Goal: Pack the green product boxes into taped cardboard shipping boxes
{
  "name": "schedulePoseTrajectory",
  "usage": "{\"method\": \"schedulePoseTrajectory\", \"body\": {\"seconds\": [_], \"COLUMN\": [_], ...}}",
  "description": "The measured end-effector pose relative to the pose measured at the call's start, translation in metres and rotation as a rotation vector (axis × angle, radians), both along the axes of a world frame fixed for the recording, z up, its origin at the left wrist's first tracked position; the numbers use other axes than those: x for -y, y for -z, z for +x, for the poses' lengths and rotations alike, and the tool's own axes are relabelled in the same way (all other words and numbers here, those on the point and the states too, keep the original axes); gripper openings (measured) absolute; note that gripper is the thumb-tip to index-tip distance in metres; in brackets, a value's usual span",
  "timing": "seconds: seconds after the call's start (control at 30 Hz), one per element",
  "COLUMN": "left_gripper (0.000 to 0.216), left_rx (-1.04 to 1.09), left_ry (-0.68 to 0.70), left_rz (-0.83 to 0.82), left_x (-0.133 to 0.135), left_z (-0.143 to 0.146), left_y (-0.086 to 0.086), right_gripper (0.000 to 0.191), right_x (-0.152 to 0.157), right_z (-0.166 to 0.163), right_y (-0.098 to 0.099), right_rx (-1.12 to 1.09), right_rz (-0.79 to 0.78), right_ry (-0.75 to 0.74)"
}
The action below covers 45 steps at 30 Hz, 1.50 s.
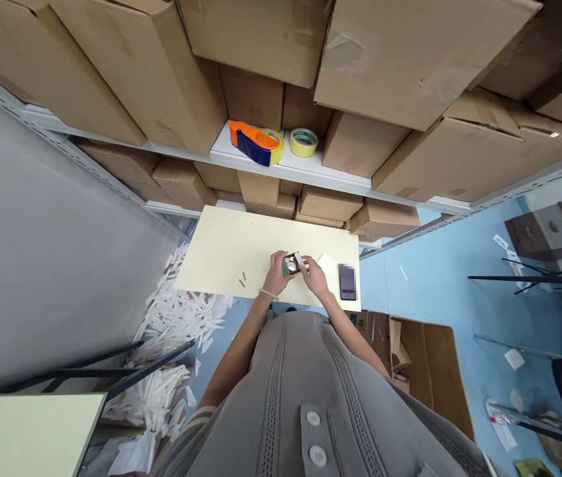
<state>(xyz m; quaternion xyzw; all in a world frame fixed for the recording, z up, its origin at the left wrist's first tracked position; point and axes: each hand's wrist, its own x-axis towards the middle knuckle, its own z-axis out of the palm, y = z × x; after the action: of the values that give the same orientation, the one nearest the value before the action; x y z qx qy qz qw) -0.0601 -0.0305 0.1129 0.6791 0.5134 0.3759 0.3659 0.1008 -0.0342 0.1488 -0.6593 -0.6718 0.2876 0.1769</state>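
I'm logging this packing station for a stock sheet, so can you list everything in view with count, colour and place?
small object: one, dark with green and white parts, held between both hands over the table; too small to identify
table: one, pale yellow, below the shelves
phone: one, dark, on the table's right edge
white card: one, on the table beside the phone
small brown bits: a few, on the table left of the hands
tape dispenser: one, orange and blue, on the shelf
tape roll: one, yellow, beside the dispenser
cardboard boxes: many, brown, on the shelves
white strips: a heap, on the floor at left
open carton: one, brown, on the floor at right
left hand: grips the object
right hand: grips the object
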Motion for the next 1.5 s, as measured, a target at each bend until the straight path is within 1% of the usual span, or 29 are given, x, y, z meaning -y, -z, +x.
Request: {"method": "schedulePoseTrajectory", "body": {"seconds": [0.13,0.23,0.37,0.43,0.5,0.57,0.63,0.67,0.73,0.8,0.83,0.9,0.93,1.03,1.1,1.2,1.23,1.3,1.37,1.43,1.5], "left_gripper": [0.079,0.079,0.078,0.072,0.061,0.050,0.048,0.050,0.064,0.081,0.084,0.080,0.075,0.060,0.054,0.049,0.050,0.056,0.070,0.083,0.088], "left_rx": [-0.032,-0.033,0.002,-0.017,-0.034,-0.020,0.026,0.062,0.159,0.269,0.316,0.381,0.403,0.446,0.455,0.429,0.420,0.425,0.434,0.401,0.343], "left_ry": [-0.012,-0.021,-0.001,0.019,0.015,-0.010,-0.057,-0.093,-0.181,-0.252,-0.264,-0.248,-0.219,-0.119,-0.064,-0.034,-0.044,-0.083,-0.114,-0.119,-0.089], "left_rz": [-0.002,-0.046,-0.089,-0.096,-0.114,-0.140,-0.158,-0.165,-0.219,-0.357,-0.434,-0.530,-0.533,-0.454,-0.417,-0.405,-0.401,-0.412,-0.487,-0.597,-0.661], "left_x": [-0.002,-0.002,-0.004,-0.005,-0.005,-0.004,-0.005,-0.005,-0.007,-0.009,-0.010,-0.011,-0.012,-0.010,-0.004,0.010,0.016,0.027,0.036,0.041,0.043], "left_z": [0.003,0.004,0.004,0.005,0.005,0.006,0.005,0.005,0.004,0.004,0.003,0.003,0.003,0.001,-0.001,-0.003,-0.003,-0.002,0.000,0.001,0.003], "left_y": [0.003,0.008,0.016,0.019,0.023,0.026,0.030,0.033,0.037,0.040,0.041,0.042,0.041,0.037,0.033,0.030,0.029,0.029,0.030,0.030,0.030], "right_gripper": [0.034,0.037,0.040,0.040,0.040,0.039,0.040,0.041,0.042,0.042,0.042,0.041,0.041,0.041,0.037,0.029,0.028,0.032,0.036,0.034,0.033], "right_x": [-0.001,-0.003,-0.004,-0.003,-0.001,0.001,0.003,0.003,0.004,0.004,0.004,0.004,0.004,0.006,0.010,0.017,0.021,0.027,0.032,0.035,0.037], "right_z": [0.002,0.007,0.010,0.009,0.006,0.002,-0.002,-0.003,-0.005,-0.005,-0.005,-0.003,-0.002,0.002,0.004,0.009,0.011,0.016,0.021,0.025,0.026], "right_y": [0.001,0.001,0.001,0.000,-0.001,0.000,0.001,0.002,0.004,0.007,0.008,0.010,0.011,0.012,0.011,0.012,0.013,0.018,0.023,0.028,0.032], "right_rx": [0.021,-0.034,-0.089,-0.078,-0.042,0.010,0.067,0.096,0.142,0.163,0.159,0.122,0.093,0.001,-0.034,-0.059,-0.074,-0.126,-0.183,-0.215,-0.230], "right_rz": [0.010,-0.020,0.016,0.020,-0.004,-0.026,-0.026,-0.022,-0.014,-0.008,-0.005,0.005,0.014,0.052,0.064,0.037,0.019,-0.025,-0.072,-0.109,-0.126], "right_ry": [0.058,0.095,0.036,-0.009,-0.054,-0.085,-0.095,-0.093,-0.090,-0.091,-0.093,-0.094,-0.095,-0.107,-0.107,-0.062,-0.034,0.029,0.071,0.069,0.046]}}
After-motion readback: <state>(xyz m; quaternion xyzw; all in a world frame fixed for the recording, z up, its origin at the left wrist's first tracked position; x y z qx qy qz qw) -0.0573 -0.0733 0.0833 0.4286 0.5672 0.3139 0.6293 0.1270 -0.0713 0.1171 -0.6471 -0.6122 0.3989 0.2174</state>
